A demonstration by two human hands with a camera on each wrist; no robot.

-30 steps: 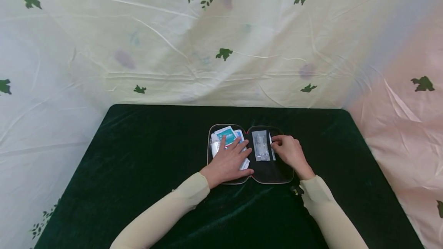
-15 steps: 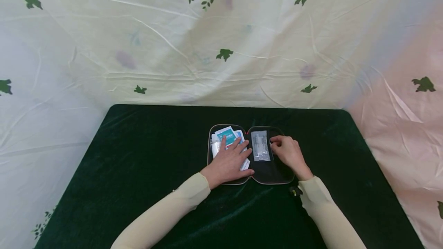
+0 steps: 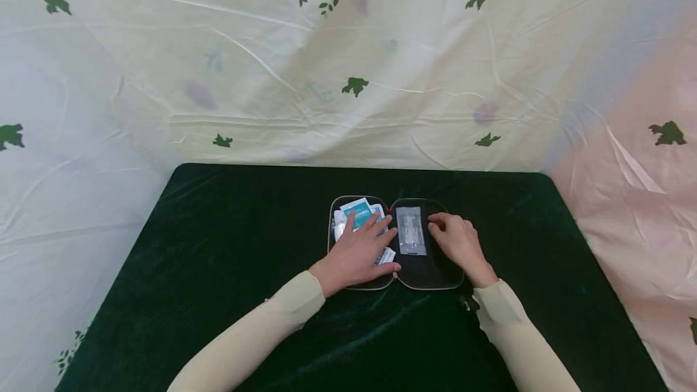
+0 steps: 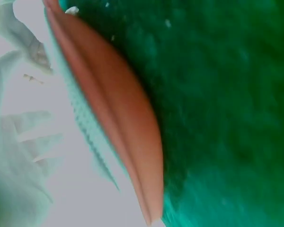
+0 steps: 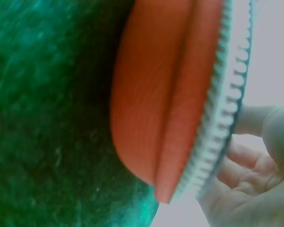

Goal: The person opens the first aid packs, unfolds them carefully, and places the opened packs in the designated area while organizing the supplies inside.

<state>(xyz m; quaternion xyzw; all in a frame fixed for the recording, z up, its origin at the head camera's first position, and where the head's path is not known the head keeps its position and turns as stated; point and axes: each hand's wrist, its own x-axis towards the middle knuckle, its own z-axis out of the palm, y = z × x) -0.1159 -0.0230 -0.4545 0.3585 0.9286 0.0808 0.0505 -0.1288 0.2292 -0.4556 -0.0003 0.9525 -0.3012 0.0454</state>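
Note:
An orange-red zip case (image 3: 430,274) lies unfolded on the table, its dark inside facing up. My left hand (image 3: 356,256) rests with spread fingers over the left half, on white packets and a teal-and-white packet (image 3: 358,213). A clear, silvery packet (image 3: 411,231) sits in the right half. Just right of it, my right hand (image 3: 458,241) has bent fingers, with thumb and forefinger apart and nothing visible between them. The left wrist view shows the case's outer shell (image 4: 128,113) beside the pale left hand (image 4: 28,142); the right wrist view shows its zip teeth (image 5: 217,109).
Dark green velvet (image 3: 245,247) covers the table. A small dark object (image 3: 467,303) lies by the right sleeve, near the case's lower right corner. Pale cloth (image 3: 272,65) with green leaf prints hangs behind, and pinkish cloth (image 3: 642,198) hangs at the right.
A white strip at my right fingertips was visible a second ago, mostly covered half a second ago, and is out of sight now. The left hand has barely moved.

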